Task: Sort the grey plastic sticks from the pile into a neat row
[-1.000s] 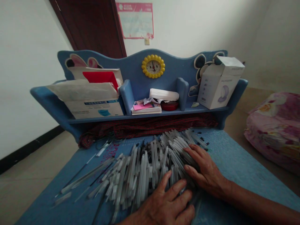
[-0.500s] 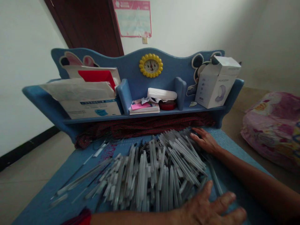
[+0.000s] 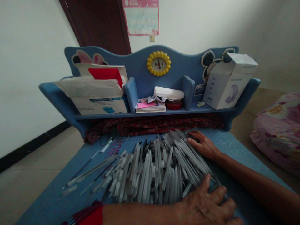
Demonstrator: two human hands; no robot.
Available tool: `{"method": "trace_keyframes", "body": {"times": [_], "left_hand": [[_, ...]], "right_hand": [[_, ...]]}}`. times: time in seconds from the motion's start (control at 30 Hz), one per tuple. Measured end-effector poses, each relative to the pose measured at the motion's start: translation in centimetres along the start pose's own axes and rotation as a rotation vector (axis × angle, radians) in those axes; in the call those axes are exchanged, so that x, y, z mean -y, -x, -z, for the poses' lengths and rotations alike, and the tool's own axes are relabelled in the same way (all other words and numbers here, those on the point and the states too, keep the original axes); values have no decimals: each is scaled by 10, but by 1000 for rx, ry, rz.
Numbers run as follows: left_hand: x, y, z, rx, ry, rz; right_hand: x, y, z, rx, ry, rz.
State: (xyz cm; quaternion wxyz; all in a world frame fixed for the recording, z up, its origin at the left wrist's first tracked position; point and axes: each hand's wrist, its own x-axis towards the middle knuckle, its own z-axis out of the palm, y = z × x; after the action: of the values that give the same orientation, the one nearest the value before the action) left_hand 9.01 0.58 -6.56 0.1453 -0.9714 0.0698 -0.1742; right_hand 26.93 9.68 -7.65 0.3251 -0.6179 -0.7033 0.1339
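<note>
Blue desk, left hand partly offscreen

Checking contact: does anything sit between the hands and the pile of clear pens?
Nothing visible. The left hand touches the pen pile at its near edge, the right hand at its far right end.

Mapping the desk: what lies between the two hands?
The right end of the pen tube pile lies between the left hand and the right hand, in the head view.

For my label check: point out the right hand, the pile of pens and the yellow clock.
right hand [image 3: 204, 146], head view, back of the hand.
pile of pens [image 3: 154, 168], head view, middle of the heap.
yellow clock [image 3: 158, 63], head view, its dial.
</note>
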Motion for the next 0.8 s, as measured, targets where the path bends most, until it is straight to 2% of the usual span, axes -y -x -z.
{"method": "trace_keyframes", "body": {"times": [0.17, 0.4, 0.8], "left_hand": [[5, 8, 14, 14, -7, 35], [6, 30, 22, 0, -19, 68], [10, 58, 39, 14, -3, 64]], "right_hand": [[19, 3, -7, -11, -57, -26], [41, 2, -19, -37, -105, -70], [61, -5, -44, -103, -105, -105]]}}
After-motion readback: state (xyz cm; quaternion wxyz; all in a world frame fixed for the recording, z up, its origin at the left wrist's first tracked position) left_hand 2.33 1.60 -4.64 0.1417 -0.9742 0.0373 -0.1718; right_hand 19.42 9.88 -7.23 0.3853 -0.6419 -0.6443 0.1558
